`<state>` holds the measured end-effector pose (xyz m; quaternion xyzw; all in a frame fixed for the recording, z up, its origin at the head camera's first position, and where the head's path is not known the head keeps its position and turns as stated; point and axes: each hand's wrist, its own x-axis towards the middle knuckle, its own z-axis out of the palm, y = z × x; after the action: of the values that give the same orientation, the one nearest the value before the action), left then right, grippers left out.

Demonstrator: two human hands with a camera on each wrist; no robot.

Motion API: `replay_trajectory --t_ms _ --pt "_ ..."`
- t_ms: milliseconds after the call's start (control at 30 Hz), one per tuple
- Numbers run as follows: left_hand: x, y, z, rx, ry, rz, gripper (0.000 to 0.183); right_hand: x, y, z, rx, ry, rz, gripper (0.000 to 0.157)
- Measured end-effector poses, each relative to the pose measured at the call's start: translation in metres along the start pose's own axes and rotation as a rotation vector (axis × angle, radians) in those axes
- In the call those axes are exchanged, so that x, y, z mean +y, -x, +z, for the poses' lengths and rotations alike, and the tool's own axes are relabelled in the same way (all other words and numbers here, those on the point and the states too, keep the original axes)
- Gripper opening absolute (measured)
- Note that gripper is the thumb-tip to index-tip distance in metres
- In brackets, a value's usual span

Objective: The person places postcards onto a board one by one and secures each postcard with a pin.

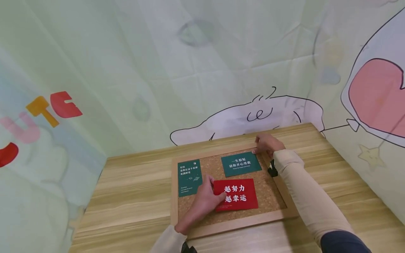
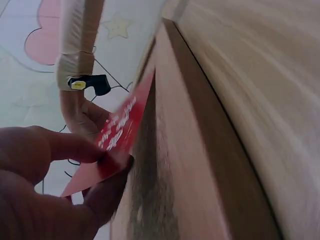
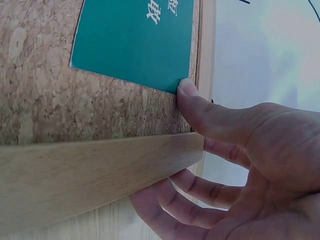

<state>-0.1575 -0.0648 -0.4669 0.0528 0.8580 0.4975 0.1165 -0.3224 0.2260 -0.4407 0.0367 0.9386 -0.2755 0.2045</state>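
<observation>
My left hand (image 1: 205, 198) pinches a red card (image 1: 248, 186) with white writing between thumb and fingers. In the left wrist view the card tilts up over the wooden frame. My right hand (image 1: 269, 143) is at the far right corner of a framed cork board (image 1: 272, 193). Its thumb presses on the corner of a wide green card (image 3: 130, 45), while the other fingers wrap the outside of the frame (image 3: 95, 170). A tall green card (image 1: 186, 184) lies on the board's left side, with a small round pin (image 1: 194, 163) at its top right corner.
The board lies on a wood-grain table (image 1: 126, 196), its far edge against a hanging printed cloth (image 1: 152, 70). Dark devices are strapped to both wrists, the right one (image 1: 272, 168) beside the board's right edge.
</observation>
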Motion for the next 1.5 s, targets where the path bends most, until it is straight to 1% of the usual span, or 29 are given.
replay_trajectory --t_ms 100,167,267,333,467,533,633,700,867,933,1033,1133,1233,1433,1500 --pt "0.000 0.001 -0.001 0.003 -0.131 0.056 0.052 0.001 0.000 0.001 -0.001 -0.005 -0.008 0.048" --pt "0.000 0.002 0.000 0.004 -0.192 0.062 0.053 0.002 -0.001 0.002 0.001 -0.014 -0.006 0.047" --pt "0.000 0.003 0.000 0.002 -0.271 0.044 0.057 0.002 -0.001 0.002 0.004 -0.024 -0.009 0.046" --pt "0.000 0.004 0.000 -0.003 -0.344 0.043 0.060 0.002 -0.002 0.002 0.006 -0.033 -0.006 0.046" --pt "-0.001 0.004 0.001 -0.010 -0.501 0.087 0.059 0.002 -0.001 0.001 0.001 -0.053 0.000 0.044" --pt "-0.002 0.003 0.001 -0.015 -0.556 0.108 0.055 0.002 0.000 0.001 -0.003 -0.064 0.007 0.044" --pt "-0.003 0.003 0.001 -0.019 -0.595 0.118 0.052 0.000 0.001 0.001 -0.009 -0.077 0.019 0.043" --pt "-0.004 0.004 0.001 -0.020 -0.602 0.122 0.051 0.000 0.001 0.001 -0.011 -0.077 0.022 0.043" --pt "-0.005 0.004 0.001 -0.023 -0.617 0.122 0.053 0.001 0.001 0.000 -0.015 -0.060 0.022 0.044" --pt "-0.005 0.004 0.001 -0.021 -0.626 0.133 0.055 0.001 0.000 0.000 -0.017 -0.058 0.024 0.044" --pt "-0.004 0.005 0.001 -0.019 -0.639 0.163 0.056 0.001 0.000 -0.001 -0.018 -0.055 0.028 0.045" --pt "-0.001 0.007 0.001 -0.028 -0.676 0.219 0.057 0.001 0.001 -0.001 -0.018 -0.046 0.024 0.044" --pt "0.004 0.011 0.001 -0.082 -0.727 0.280 0.060 0.001 0.001 -0.001 -0.016 -0.046 0.022 0.043" --pt "0.008 0.025 0.006 -0.263 -0.838 0.427 0.073 0.000 0.002 -0.001 -0.017 -0.061 0.033 0.044" --pt "0.008 0.029 0.008 -0.307 -0.873 0.443 0.077 0.000 0.002 -0.001 -0.017 -0.058 0.034 0.044"
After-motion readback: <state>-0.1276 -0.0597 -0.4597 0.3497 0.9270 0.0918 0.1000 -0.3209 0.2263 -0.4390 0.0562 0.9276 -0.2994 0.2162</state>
